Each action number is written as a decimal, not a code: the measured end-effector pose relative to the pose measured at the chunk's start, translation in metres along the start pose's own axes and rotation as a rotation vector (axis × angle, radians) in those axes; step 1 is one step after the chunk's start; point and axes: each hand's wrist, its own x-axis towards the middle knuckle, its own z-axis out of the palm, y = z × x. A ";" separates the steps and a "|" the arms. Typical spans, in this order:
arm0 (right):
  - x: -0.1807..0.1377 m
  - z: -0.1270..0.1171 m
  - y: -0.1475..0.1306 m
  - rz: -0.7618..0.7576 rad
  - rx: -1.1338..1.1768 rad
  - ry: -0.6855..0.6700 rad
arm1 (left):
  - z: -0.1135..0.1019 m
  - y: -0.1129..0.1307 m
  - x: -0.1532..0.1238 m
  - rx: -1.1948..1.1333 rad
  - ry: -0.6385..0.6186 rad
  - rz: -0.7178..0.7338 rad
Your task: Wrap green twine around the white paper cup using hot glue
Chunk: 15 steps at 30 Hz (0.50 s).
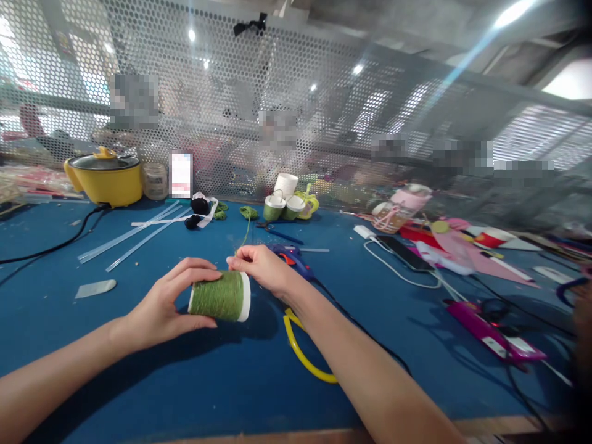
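A paper cup wrapped in green yarn is held on its side above the blue table, its white rim facing right. My left hand grips it from the left, thumb below and fingers above. Just past the rim, my right hand is closed in a pinch on a strand of green yarn. That strand runs back to a small green yarn bundle. Under my right forearm lies a yellow curved handle, partly hidden. A blue glue gun rests behind my right wrist.
Farther back stand green-wrapped cups, with black yarn balls to their left. Clear glue sticks and a yellow electric pot are at left. A phone and purple power strip with cables lie at right.
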 end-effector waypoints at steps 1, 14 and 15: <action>0.000 0.000 0.000 0.002 0.002 0.000 | 0.000 0.000 0.000 0.003 -0.003 -0.001; 0.005 0.001 0.011 0.035 0.040 -0.023 | 0.001 -0.003 -0.001 -0.070 0.012 -0.003; 0.005 0.001 0.011 0.036 0.042 -0.021 | 0.001 -0.003 -0.001 -0.075 0.014 -0.006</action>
